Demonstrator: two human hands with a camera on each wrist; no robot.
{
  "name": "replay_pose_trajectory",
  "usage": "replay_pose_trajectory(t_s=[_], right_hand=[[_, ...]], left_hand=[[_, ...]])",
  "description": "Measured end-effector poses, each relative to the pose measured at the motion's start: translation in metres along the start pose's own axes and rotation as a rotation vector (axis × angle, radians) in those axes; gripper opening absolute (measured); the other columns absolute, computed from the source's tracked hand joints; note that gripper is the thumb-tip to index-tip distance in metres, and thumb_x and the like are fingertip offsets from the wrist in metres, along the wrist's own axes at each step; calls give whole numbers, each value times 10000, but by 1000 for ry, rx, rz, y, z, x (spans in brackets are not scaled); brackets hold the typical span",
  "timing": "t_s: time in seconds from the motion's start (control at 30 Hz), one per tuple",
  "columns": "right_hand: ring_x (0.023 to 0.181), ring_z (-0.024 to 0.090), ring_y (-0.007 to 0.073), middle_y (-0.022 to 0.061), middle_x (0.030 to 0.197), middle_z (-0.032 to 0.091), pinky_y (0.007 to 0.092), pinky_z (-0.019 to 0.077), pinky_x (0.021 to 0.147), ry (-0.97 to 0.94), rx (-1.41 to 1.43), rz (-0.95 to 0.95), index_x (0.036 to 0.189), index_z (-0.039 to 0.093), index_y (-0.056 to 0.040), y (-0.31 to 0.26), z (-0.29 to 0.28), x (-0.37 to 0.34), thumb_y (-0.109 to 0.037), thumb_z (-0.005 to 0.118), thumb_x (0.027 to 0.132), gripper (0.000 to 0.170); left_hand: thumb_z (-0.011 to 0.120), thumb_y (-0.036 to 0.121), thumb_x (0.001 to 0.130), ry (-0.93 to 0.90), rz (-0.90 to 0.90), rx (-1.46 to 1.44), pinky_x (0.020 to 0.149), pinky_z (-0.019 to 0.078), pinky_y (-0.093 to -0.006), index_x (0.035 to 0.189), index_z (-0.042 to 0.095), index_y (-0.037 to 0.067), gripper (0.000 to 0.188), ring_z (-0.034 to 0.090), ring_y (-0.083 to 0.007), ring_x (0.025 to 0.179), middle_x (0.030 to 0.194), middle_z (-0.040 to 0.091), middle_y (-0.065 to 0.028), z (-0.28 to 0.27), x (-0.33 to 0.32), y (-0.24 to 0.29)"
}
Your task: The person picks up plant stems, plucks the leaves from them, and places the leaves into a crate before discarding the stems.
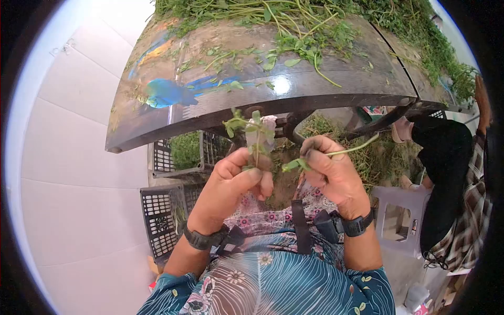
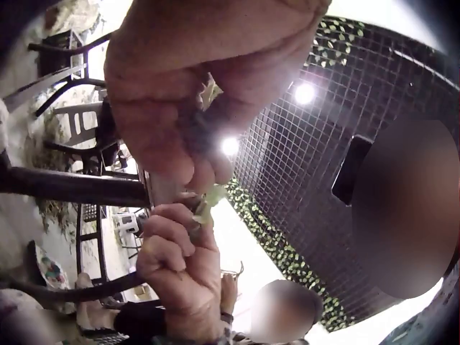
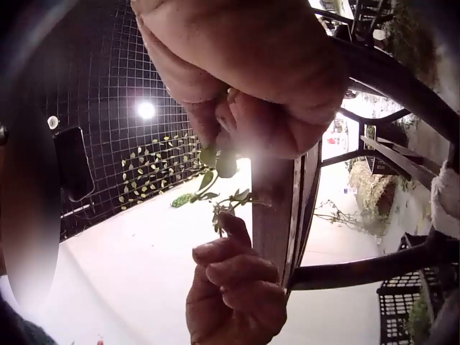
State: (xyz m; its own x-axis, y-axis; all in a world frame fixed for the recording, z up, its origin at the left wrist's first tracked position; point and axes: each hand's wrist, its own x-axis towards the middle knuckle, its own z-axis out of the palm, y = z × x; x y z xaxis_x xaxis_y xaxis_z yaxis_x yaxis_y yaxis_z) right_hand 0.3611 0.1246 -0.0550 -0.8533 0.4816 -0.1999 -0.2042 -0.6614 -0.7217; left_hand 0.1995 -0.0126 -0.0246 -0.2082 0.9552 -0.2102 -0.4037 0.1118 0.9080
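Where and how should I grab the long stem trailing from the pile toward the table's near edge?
Best pinch the stem at its bare tip, probably coming from the near edge: that end lies clear of the tangled pile.

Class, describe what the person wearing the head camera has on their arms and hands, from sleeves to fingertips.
The left hand and right hand are gloveless, with no rings visible. Each wrist has a black band, the left one and the right one, with a dark, boxy unit beside it. The teal sleeves have fine pale lines and leaf shapes, and leave the forearms bare.
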Motion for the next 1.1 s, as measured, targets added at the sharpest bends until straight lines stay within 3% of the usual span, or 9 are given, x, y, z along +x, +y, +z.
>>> replay_pose_trajectory(t_s=[0.2,0.3,0.33,0.43,0.73,0.83,0.93,1.03,1.1], right_hand=[[494,424,82,2,638,516,222,325,438,118,-380,98,932,575,-39,0,15,-5,-150,528,844,149],[554,520,240,124,660,552,322,417,534,-94,-1037,-322,895,564,1,20,9,2,-187,487,843,209],[682,551,373,219,740,554,404,439,645,-143,-1127,-95,878,549,23,12,16,0,-202,463,835,245],[716,558,386,230,771,565,408,441,640,-282,-981,-168,876,551,15,25,17,2,-186,466,837,222],[658,547,345,199,740,552,379,430,601,-329,-1024,-31,886,537,0,20,20,-11,-178,475,843,193],[613,526,270,158,706,536,337,418,583,-322,-911,113,928,527,-4,24,1,-19,-178,479,848,198],[603,482,89,8,671,518,228,390,546,-104,-661,289,911,567,-7,30,-11,-26,-173,432,894,214],[613,474,66,-10,688,526,213,388,558,-60,-556,299,889,576,-12,29,-19,-25,-192,438,904,227],[633,497,83,14,693,551,234,416,588,-99,-795,234,895,582,0,37,-32,-23,-177,456,884,218]], left_hand=[[529,186,861,-47,94,-149,555,414,-200,882,573,33,160,527,-78,652,813,603,-61,-6,2,-9],[514,187,865,-4,120,10,539,401,-187,834,587,27,179,520,-58,639,809,606,-48,1,2,0],[509,180,866,-35,73,46,533,398,-185,837,587,24,177,517,-53,632,798,603,-46,1,1,2],[493,159,866,-105,-22,122,515,390,-183,842,586,18,171,507,-47,607,767,591,-43,2,0,6],[532,239,880,-82,144,-125,482,392,-210,773,550,8,255,479,-85,560,738,554,-45,0,2,2],[536,243,878,-74,152,-25,487,401,-210,776,553,8,257,486,-86,558,732,552,-41,-6,-1,4],[539,247,877,-37,144,99,464,402,-226,764,544,7,265,484,-106,529,646,534,-55,0,-2,3],[537,176,862,-18,78,190,469,407,-224,755,569,-4,212,498,-87,531,628,544,-44,4,-3,-1],[528,133,853,-18,43,300,475,408,-220,747,584,-7,184,498,-74,534,632,548,-31,5,-3,-4]])
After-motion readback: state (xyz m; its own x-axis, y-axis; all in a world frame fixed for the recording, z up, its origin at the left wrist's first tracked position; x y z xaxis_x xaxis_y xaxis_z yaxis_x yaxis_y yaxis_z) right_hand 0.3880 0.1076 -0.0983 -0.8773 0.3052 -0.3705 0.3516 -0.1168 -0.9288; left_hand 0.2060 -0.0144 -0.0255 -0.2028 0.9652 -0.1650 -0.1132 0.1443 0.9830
